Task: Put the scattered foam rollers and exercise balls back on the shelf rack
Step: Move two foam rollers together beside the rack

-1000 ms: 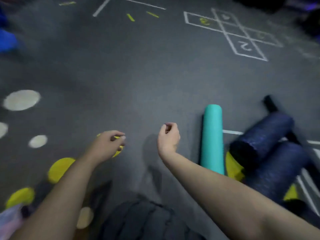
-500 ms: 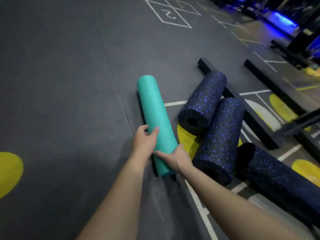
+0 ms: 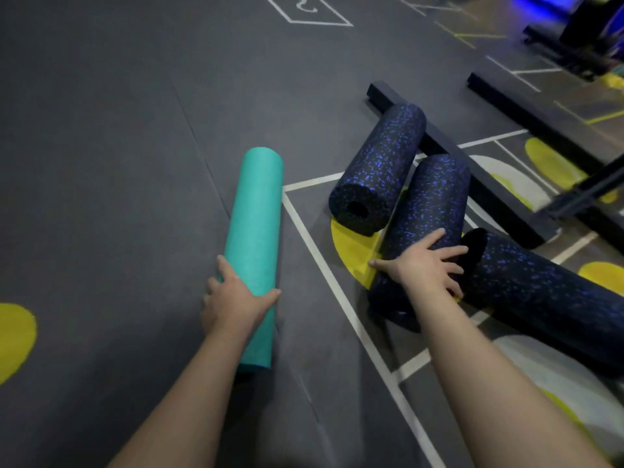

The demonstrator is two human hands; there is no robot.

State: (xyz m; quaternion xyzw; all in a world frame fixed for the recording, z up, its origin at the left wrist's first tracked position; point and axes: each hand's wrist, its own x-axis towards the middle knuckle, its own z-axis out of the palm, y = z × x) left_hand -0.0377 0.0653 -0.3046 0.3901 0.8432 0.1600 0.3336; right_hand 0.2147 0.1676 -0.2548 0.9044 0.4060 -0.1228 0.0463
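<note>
Two rollers are being claimed at once, one per hand, so the step in hand looks like a double pick-up from the floor [image 3: 101, 130]. To do it well, the left hand [image 3: 236, 302] should probably shift its hold toward the middle of the teal roller [image 3: 256, 214]. Gripped as it is, close to the near end, the long far part will likely droop or swing on the lift. The middle speckled roller [image 3: 432, 197] under the right hand [image 3: 429, 265] looks too fat for a one-handed wrap, so scooping it against the forearm seems safer than a pinch. It appears to touch the far speckled roller [image 3: 378, 170] beyond that hand and the right-side speckled roller [image 3: 547, 298] just beside it. A straight upward lift should avoid nudging them toward the black bar [image 3: 479, 170] further out. The shelf rack is not in view.

Left hand: fingers curled over the teal roller's left flank, thumb hooked across its right, arm reaching forward and low. Right hand: palm down, fingers spread and fairly straight across the middle speckled roller's top, thumb pointing left, pressing rather than clasping.
</note>
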